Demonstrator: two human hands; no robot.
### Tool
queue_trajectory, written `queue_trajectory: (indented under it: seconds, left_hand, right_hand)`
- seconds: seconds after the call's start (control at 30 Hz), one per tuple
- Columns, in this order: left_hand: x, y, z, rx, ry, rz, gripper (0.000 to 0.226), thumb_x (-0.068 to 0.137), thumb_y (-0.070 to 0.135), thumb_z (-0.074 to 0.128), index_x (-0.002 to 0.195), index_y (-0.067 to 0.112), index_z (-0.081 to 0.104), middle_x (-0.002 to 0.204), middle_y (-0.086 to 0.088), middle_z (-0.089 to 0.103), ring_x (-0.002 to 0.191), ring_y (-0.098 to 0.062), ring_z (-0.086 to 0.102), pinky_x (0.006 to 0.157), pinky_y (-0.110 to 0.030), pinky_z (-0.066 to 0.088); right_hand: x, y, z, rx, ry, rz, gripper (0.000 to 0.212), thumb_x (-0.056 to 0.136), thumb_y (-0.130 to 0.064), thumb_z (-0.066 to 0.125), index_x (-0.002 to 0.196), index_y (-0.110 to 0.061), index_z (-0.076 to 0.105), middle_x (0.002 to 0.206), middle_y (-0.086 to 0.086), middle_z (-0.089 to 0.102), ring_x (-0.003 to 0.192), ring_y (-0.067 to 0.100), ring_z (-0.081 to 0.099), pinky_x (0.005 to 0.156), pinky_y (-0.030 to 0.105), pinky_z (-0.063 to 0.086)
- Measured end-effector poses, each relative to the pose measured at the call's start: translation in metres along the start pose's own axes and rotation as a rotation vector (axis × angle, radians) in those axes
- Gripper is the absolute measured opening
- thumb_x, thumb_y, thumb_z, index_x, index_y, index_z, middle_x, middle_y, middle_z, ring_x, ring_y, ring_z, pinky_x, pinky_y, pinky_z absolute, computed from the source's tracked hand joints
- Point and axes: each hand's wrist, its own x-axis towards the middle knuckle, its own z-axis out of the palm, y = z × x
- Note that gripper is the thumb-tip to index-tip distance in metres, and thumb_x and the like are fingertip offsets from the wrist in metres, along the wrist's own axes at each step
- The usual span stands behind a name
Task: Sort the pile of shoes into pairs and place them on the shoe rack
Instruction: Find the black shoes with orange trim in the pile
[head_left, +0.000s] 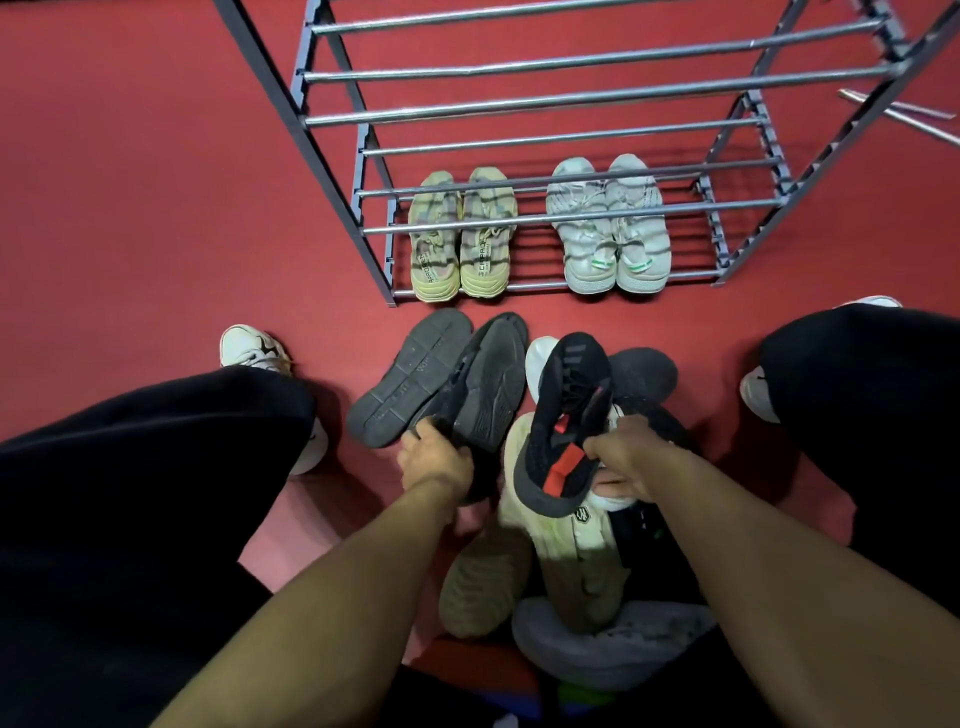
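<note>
- Here the right hand (621, 457) is closing around the heel of a black knit shoe with red patches (566, 426), holding it up over the pile of shoes (561, 561); the shoe's long axis is running from the grip toward 12 o'clock, toe first, straight at the shoe rack (571, 98).
- The left hand (436, 460) is gripping the heel end of a black sneaker (488, 395), which is also pointing to about 12 o'clock and leaning on another dark shoe lying sole-up (410, 376) at its 10 o'clock.
- The rack's bottom tier is already holding a yellowish pair (460, 244) and a white pair (610, 234) (side by side, toes away), so the free rails are lying further toward 12 o'clock, roughly equally near both hands.
- Whether the two held shoes are matching is hard to judge: the right fingers are hiding behind the shoe, and the pile's lower shoes are overlapping and in shadow.
</note>
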Motion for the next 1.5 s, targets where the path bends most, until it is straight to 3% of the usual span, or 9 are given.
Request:
queue_trajectory:
  seconds: [0.37, 0.53, 0.63, 0.77, 0.93, 1.13, 1.3, 1.43, 1.5]
  left_hand:
    - [-0.018, 0.01, 0.008, -0.014, -0.094, -0.033, 0.073, 0.075, 0.032, 0.076, 0.129, 0.006, 0.035, 0.136, -0.015, 0.035, 0.119, -0.037, 0.053, 0.098, -0.041, 0.044]
    - [-0.028, 0.032, -0.019, -0.116, 0.044, 0.132, 0.056, 0.062, 0.045, 0.072, 0.112, 0.023, 0.056, 0.115, -0.005, 0.066, 0.11, -0.031, 0.062, 0.092, -0.037, 0.05]
    - [-0.042, 0.046, -0.034, 0.106, 0.256, 0.346, 0.043, 0.071, 0.038, 0.068, 0.107, 0.023, 0.052, 0.107, -0.003, 0.063, 0.103, -0.029, 0.059, 0.084, -0.04, 0.05]
    - [-0.064, 0.049, -0.023, 0.336, 0.474, 0.691, 0.034, 0.068, 0.026, 0.075, 0.091, 0.019, 0.05, 0.081, -0.001, 0.057, 0.071, -0.025, 0.058, 0.056, -0.036, 0.048]
    - [-0.069, 0.05, -0.016, 0.215, 0.171, 1.036, 0.029, 0.093, 0.04, 0.04, 0.105, 0.022, 0.06, 0.095, 0.001, 0.063, 0.085, -0.023, 0.061, 0.066, -0.038, 0.053]
    - [-0.044, 0.04, -0.022, -0.177, 0.152, 0.632, 0.023, 0.097, 0.029, 0.041, 0.106, 0.021, 0.06, 0.105, 0.001, 0.068, 0.1, -0.021, 0.061, 0.089, -0.035, 0.047]
    - [-0.042, 0.068, -0.038, -0.643, -0.59, 0.109, 0.026, 0.088, 0.042, 0.063, 0.105, 0.021, 0.063, 0.1, -0.003, 0.069, 0.089, -0.021, 0.063, 0.07, -0.029, 0.049]
    - [-0.023, 0.058, -0.049, -0.718, -0.668, 0.126, 0.023, 0.082, 0.02, 0.068, 0.103, 0.028, 0.066, 0.098, -0.004, 0.068, 0.079, -0.019, 0.059, 0.061, -0.024, 0.039]
    - [-0.014, 0.047, -0.057, -0.803, -0.606, 0.051, 0.025, 0.076, 0.02, 0.066, 0.1, 0.025, 0.07, 0.099, -0.01, 0.071, 0.082, -0.024, 0.059, 0.065, -0.027, 0.039]
  right_hand:
    - [0.002, -0.006, 0.004, -0.313, 0.063, -0.145, 0.011, 0.082, -0.021, 0.059, 0.084, -0.01, 0.061, 0.087, 0.013, 0.064, 0.089, 0.033, 0.067, 0.058, 0.031, 0.054]
    - [-0.007, -0.021, 0.004, -0.418, 0.508, -0.466, 0.028, 0.084, -0.034, 0.052, 0.099, -0.014, 0.065, 0.105, 0.011, 0.069, 0.102, 0.034, 0.064, 0.084, 0.035, 0.048]
    - [-0.022, -0.046, 0.022, -0.229, 0.312, -0.592, 0.03, 0.088, -0.039, 0.049, 0.077, -0.013, 0.061, 0.082, 0.007, 0.067, 0.087, 0.031, 0.063, 0.077, 0.035, 0.05]
    - [-0.034, -0.055, 0.045, 0.267, -0.243, -0.245, 0.034, 0.091, -0.049, 0.056, 0.11, -0.021, 0.056, 0.1, -0.002, 0.061, 0.097, 0.024, 0.059, 0.09, 0.044, 0.051]
    - [-0.008, -0.042, 0.03, 0.43, 0.01, -0.253, 0.028, 0.075, -0.018, 0.068, 0.101, -0.007, 0.066, 0.09, 0.014, 0.07, 0.075, 0.026, 0.067, 0.066, 0.035, 0.053]
    - [-0.003, -0.032, 0.012, 0.337, -0.04, -0.324, 0.013, 0.085, -0.01, 0.068, 0.098, -0.011, 0.067, 0.097, 0.016, 0.072, 0.084, 0.03, 0.069, 0.084, 0.046, 0.057]
    - [-0.011, -0.037, 0.007, 0.444, -0.138, -0.331, 0.02, 0.089, -0.013, 0.064, 0.109, -0.011, 0.064, 0.114, 0.02, 0.07, 0.099, 0.034, 0.069, 0.092, 0.05, 0.054]
    - [-0.025, -0.055, 0.007, 0.573, -0.201, -0.302, 0.031, 0.102, -0.033, 0.041, 0.103, -0.014, 0.066, 0.093, 0.008, 0.074, 0.083, 0.026, 0.069, 0.071, 0.037, 0.055]
    - [-0.024, -0.052, 0.007, 0.264, -0.012, -0.272, 0.034, 0.101, -0.039, 0.039, 0.088, -0.018, 0.061, 0.075, 0.004, 0.062, 0.062, 0.02, 0.058, 0.058, 0.034, 0.052]
